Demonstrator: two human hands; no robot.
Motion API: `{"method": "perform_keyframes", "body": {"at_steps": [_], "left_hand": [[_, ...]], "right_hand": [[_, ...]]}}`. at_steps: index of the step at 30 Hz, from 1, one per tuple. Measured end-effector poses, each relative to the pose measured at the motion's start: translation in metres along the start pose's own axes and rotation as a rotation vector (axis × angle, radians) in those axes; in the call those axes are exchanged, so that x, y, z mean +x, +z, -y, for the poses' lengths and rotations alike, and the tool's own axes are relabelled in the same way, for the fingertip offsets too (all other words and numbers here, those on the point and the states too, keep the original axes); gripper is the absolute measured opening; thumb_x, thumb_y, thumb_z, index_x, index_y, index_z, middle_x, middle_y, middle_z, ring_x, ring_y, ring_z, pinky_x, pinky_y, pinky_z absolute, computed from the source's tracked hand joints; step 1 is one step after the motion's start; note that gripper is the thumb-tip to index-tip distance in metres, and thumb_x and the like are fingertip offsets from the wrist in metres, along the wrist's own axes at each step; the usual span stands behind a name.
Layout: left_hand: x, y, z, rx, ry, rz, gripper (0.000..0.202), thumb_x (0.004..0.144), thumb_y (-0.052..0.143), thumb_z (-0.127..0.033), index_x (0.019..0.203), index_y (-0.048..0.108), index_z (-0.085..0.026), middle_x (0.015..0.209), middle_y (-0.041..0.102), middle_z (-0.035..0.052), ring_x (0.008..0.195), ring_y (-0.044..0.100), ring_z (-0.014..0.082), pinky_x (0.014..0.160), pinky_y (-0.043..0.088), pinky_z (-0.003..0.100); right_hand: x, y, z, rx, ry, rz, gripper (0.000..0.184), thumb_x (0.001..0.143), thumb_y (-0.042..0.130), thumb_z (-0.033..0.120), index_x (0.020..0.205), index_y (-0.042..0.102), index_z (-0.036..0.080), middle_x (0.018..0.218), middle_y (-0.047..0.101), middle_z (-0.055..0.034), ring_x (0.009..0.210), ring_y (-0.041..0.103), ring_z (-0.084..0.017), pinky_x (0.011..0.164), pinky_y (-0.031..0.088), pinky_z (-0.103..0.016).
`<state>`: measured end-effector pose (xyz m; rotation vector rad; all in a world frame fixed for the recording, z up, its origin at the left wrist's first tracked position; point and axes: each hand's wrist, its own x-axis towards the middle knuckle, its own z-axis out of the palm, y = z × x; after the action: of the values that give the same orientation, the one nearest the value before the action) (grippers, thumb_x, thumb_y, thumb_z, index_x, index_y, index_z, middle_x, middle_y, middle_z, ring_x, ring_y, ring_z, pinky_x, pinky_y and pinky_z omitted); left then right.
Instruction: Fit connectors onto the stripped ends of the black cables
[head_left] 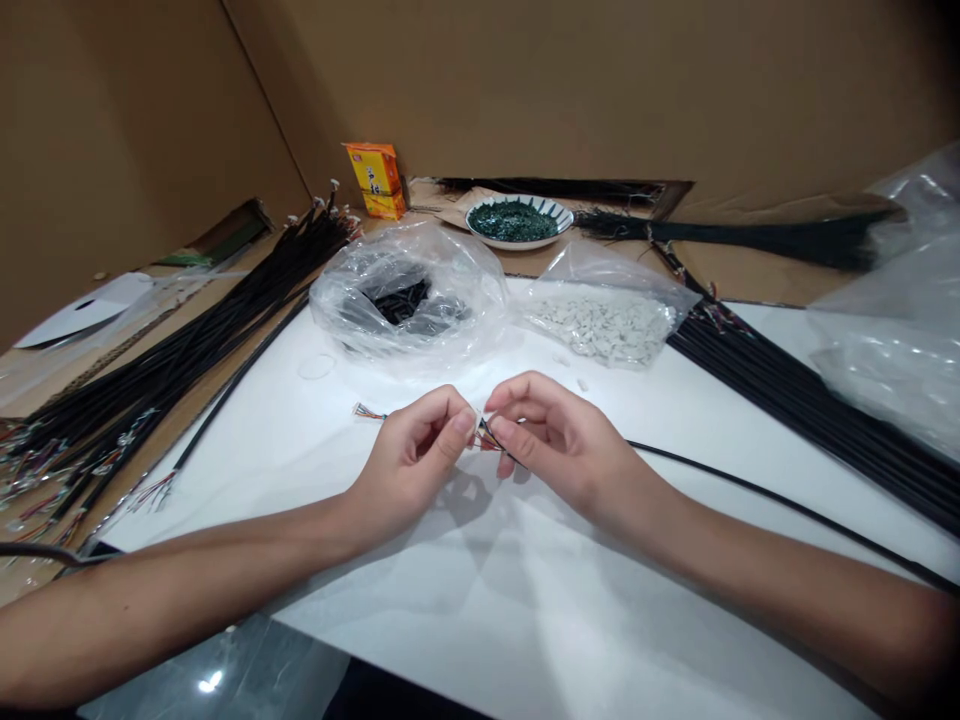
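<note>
Between thumb and index finger, my left hand [420,445] pinches a small white connector [478,420]. Thin coloured wires [487,437] run from it toward my right hand [562,440], whose thumb and fingers are closed on them. A black cable [720,468] trails off to the right from behind my right hand. Left of my left hand, another small connector end with coloured wires [369,412] sticks out over the white tabletop [352,575]. Parts of the wires are hidden by my fingers.
Behind my hands lie a clear bag [337,300] of black pieces and a bag [607,320] of small white parts. Black cable bundles lie left [202,310] and right [810,410]. Farther back are a plate [559,222] of dark green bits and a yellow-orange box [377,180].
</note>
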<state>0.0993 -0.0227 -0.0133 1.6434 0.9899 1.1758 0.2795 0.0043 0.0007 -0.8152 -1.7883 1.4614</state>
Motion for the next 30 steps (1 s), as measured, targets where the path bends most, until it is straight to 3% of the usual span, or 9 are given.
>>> {"method": "perform_keyframes", "body": {"at_steps": [3, 6, 8, 13, 18, 21, 24, 30], "left_hand": [[0.0006, -0.0003, -0.0005, 0.013, 0.009, 0.002, 0.026, 0.093, 0.045, -0.032, 0.074, 0.045, -0.014, 0.056, 0.037, -0.0065, 0.045, 0.028, -0.0002, 0.044, 0.024, 0.016], [0.0005, -0.0004, -0.0013, 0.026, 0.027, 0.011, 0.025, 0.094, 0.045, -0.031, 0.075, 0.047, -0.014, 0.057, 0.041, -0.0063, 0.045, 0.029, -0.0004, 0.045, 0.025, 0.016], [0.0001, -0.0006, -0.0018, 0.057, 0.055, 0.016, 0.024, 0.094, 0.044, -0.029, 0.076, 0.048, -0.014, 0.06, 0.044, -0.0057, 0.047, 0.031, -0.0003, 0.046, 0.027, 0.015], [-0.0016, -0.0019, -0.0017, 0.159, 0.153, -0.002, 0.02, 0.094, 0.045, -0.025, 0.078, 0.051, -0.015, 0.061, 0.045, -0.0048, 0.051, 0.035, 0.0011, 0.047, 0.028, 0.015], [-0.0011, -0.0034, -0.0011, 0.222, 0.147, 0.033, 0.016, 0.093, 0.045, -0.025, 0.082, 0.052, -0.015, 0.061, 0.049, -0.0038, 0.051, 0.04, 0.0032, 0.046, 0.03, 0.016], [-0.001, -0.0041, -0.0017, 0.35, 0.195, -0.007, 0.012, 0.089, 0.05, -0.023, 0.08, 0.053, -0.015, 0.059, 0.049, -0.0029, 0.053, 0.044, 0.0048, 0.047, 0.033, 0.017], [-0.002, -0.0044, -0.0025, 0.38, 0.226, -0.045, 0.014, 0.089, 0.051, -0.02, 0.075, 0.053, -0.014, 0.055, 0.044, -0.0044, 0.049, 0.038, 0.0035, 0.045, 0.03, 0.016], [-0.0015, -0.0014, -0.0021, 0.168, -0.017, -0.109, 0.027, 0.09, 0.05, -0.032, 0.07, 0.048, -0.015, 0.05, 0.035, -0.0069, 0.043, 0.027, 0.0016, 0.041, 0.023, 0.017]], "right_hand": [[0.0051, -0.0021, -0.005, 0.117, 0.112, 0.077, 0.028, 0.089, 0.055, 0.042, 0.107, 0.05, 0.02, 0.082, 0.063, -0.0006, 0.067, 0.061, -0.012, 0.064, 0.045, -0.025], [0.0098, -0.0054, -0.0062, 0.157, 0.172, 0.241, 0.035, 0.09, 0.05, 0.047, 0.085, 0.059, 0.014, 0.071, 0.06, -0.0019, 0.057, 0.055, -0.01, 0.058, 0.042, -0.024], [0.0112, -0.0071, -0.005, 0.21, 0.192, 0.271, 0.036, 0.09, 0.051, 0.045, 0.078, 0.061, 0.012, 0.065, 0.056, -0.001, 0.054, 0.051, -0.008, 0.056, 0.039, -0.023], [0.0108, -0.0086, -0.0037, 0.36, 0.251, 0.273, 0.027, 0.086, 0.059, 0.036, 0.075, 0.062, 0.012, 0.065, 0.057, -0.0012, 0.057, 0.053, -0.008, 0.056, 0.038, -0.022], [0.0108, -0.0063, -0.0061, 0.35, 0.266, 0.212, 0.024, 0.087, 0.059, 0.033, 0.075, 0.061, 0.012, 0.067, 0.059, -0.0006, 0.054, 0.055, -0.007, 0.056, 0.039, -0.02], [0.0112, -0.0055, -0.0049, 0.303, 0.263, 0.183, 0.024, 0.087, 0.058, 0.032, 0.073, 0.06, 0.012, 0.067, 0.059, 0.0, 0.051, 0.056, -0.006, 0.053, 0.04, -0.02], [0.011, -0.0054, -0.0025, 0.228, 0.211, 0.129, 0.024, 0.088, 0.056, 0.032, 0.074, 0.06, 0.013, 0.068, 0.058, 0.0007, 0.048, 0.053, -0.005, 0.049, 0.037, -0.019], [0.0096, -0.0044, 0.0007, 0.172, 0.124, 0.061, 0.029, 0.089, 0.054, 0.032, 0.067, 0.056, 0.013, 0.056, 0.052, 0.0029, 0.046, 0.046, -0.005, 0.05, 0.039, -0.02]]}}
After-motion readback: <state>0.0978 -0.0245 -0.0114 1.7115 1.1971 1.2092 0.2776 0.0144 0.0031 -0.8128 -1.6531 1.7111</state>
